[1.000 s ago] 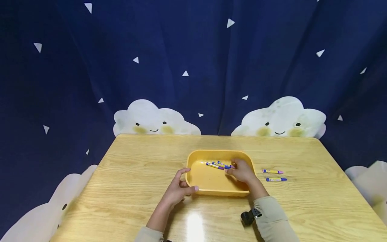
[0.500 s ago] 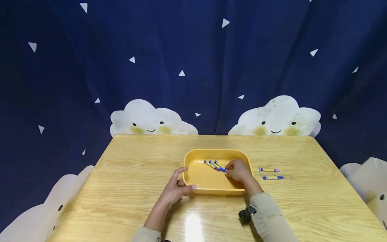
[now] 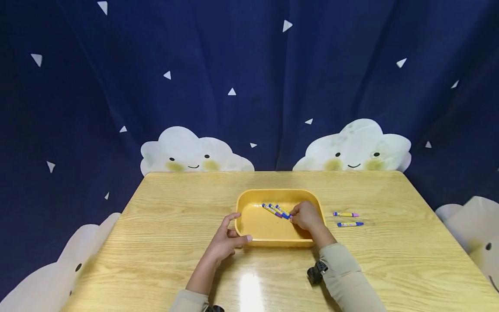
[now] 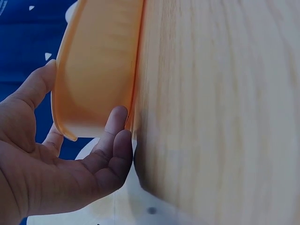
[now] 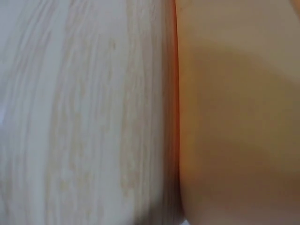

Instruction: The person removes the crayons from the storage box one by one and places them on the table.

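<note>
A shallow yellow tray (image 3: 265, 236) sits on the wooden table. My left hand (image 3: 224, 242) grips its left end; in the left wrist view the thumb and fingers of that hand (image 4: 65, 164) hold the tray's wall and rim (image 4: 93, 93). Inside the tray, three crayons with yellow-and-blue wrappers (image 3: 270, 209) lie side by side on a slant. My right hand (image 3: 308, 216) reaches in over the right wall and pinches the near end of the rightmost crayon (image 3: 281, 209), its fingertips covering that end. The right wrist view has only the tray's outer wall (image 5: 234, 117) and table, no hand.
Two more crayons lie on the table right of the tray: one pink-tipped crayon (image 3: 345, 214) and, just nearer, one blue-tipped crayon (image 3: 350, 224). The wooden table (image 3: 167, 216) extends to both sides. A dark blue curtain (image 3: 218, 52) with white clouds hangs behind it.
The three crayons in the tray have turned to a steeper slant and lie closer together. My right hand's fingertips shifted slightly with them. The left hand keeps its grip; the whole view drifted slightly.
</note>
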Tool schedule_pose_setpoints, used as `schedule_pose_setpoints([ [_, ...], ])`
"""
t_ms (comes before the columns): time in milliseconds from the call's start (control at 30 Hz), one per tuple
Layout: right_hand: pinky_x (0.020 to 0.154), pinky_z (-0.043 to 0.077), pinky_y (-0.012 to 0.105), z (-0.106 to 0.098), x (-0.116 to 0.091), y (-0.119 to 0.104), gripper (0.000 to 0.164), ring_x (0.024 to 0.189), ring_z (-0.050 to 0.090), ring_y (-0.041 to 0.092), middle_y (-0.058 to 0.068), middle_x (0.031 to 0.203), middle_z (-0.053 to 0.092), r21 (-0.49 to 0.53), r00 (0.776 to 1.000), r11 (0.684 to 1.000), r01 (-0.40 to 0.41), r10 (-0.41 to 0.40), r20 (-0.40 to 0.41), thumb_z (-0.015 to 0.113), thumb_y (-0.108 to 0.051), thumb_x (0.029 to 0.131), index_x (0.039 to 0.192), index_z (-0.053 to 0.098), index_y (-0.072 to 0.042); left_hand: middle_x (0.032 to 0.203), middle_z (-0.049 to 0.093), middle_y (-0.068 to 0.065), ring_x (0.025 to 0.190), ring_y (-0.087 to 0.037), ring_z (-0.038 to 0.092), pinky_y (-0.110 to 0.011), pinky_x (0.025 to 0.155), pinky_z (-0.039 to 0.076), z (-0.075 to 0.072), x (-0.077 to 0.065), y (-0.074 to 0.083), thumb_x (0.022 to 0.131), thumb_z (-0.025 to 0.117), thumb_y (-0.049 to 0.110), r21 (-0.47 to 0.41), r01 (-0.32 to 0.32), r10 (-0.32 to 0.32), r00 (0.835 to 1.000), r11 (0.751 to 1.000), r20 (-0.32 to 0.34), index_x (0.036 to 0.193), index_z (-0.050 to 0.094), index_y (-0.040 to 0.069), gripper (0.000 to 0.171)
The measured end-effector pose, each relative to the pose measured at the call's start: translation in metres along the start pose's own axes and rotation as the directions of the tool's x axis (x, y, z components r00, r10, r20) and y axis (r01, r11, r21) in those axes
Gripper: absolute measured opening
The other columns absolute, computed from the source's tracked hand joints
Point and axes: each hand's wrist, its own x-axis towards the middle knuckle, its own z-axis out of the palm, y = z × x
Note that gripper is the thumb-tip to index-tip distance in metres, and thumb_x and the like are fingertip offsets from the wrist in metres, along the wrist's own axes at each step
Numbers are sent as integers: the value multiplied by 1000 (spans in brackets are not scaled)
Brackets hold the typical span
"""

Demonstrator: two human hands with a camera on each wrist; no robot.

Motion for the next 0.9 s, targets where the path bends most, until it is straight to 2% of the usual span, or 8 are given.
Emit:
schedule_pose_setpoints([
  [67, 73, 46, 36, -1, 0, -1, 2, 76, 59, 24, 2, 72, 65, 0, 1000, 1000, -2, 2, 4, 73, -5, 73, 73, 71, -4, 76, 51, -6, 63, -16, 51, -21, 45, 32, 0, -1, 0, 73, 80, 18, 0, 5, -5, 1000, 1000, -8, 138, 35, 21, 79],
  [200, 69, 46, 35, -3, -2, -2, 6, 71, 57, 20, 0, 70, 62, 4, 1000, 1000, 2, -2, -7, 70, -5, 74, 68, 69, -7, 76, 53, -7, 64, -17, 52, -21, 45, 33, 1, -2, 1, 73, 80, 17, 5, -2, 2, 1000, 1000, -21, 137, 36, 19, 78],
  [367, 66, 46, 34, -3, -2, -1, 7, 69, 56, 18, 1, 72, 64, 54, 997, 998, 18, -14, -77, 68, -7, 74, 67, 70, -8, 75, 52, -6, 65, -18, 52, -21, 45, 32, 2, -2, 3, 74, 80, 18, 4, 1, -1, 1000, 1000, -19, 138, 35, 19, 78],
  [467, 65, 46, 34, -2, -3, 0, 6, 67, 57, 19, 3, 73, 65, 109, 990, 992, 60, -45, -132, 68, -7, 75, 70, 71, -6, 75, 52, -5, 65, -18, 51, -22, 45, 31, 2, -4, 2, 74, 80, 18, 9, 15, -15, 1000, 1000, -17, 138, 35, 21, 78],
  [567, 65, 45, 34, -2, -3, 0, 4, 69, 57, 20, 6, 77, 64, 169, 978, 977, 126, -94, -189, 69, -6, 77, 76, 72, -4, 75, 51, -5, 65, -18, 51, -22, 45, 31, 2, -4, 2, 74, 80, 18, 16, 18, -18, 1000, 1000, -18, 138, 35, 22, 78],
  [700, 69, 44, 37, -1, -3, 0, 3, 78, 56, 24, 9, 86, 60, 248, 957, 942, 224, -164, -240, 72, -4, 78, 81, 72, -2, 73, 50, -4, 64, -18, 51, -21, 44, 31, 2, -2, 2, 74, 80, 17, 8, 8, -8, 1000, 1000, -19, 138, 35, 21, 78],
  [800, 73, 43, 39, -2, -4, -1, 4, 84, 56, 25, 9, 91, 59, 291, 949, 918, 268, -199, -246, 73, -5, 79, 82, 72, -2, 72, 50, -4, 64, -18, 51, -21, 44, 31, 2, -2, 2, 74, 80, 17, 3, 1, -1, 1000, 1000, -17, 138, 35, 19, 79],
  [900, 75, 43, 41, -3, -5, -2, 4, 86, 55, 26, 9, 93, 59, 315, 950, 908, 276, -208, -235, 73, -6, 80, 82, 72, -2, 72, 50, -4, 64, -19, 51, -21, 44, 31, 3, -2, 2, 74, 80, 17, 2, -3, 3, 1000, 1000, -12, 139, 34, 18, 80],
])
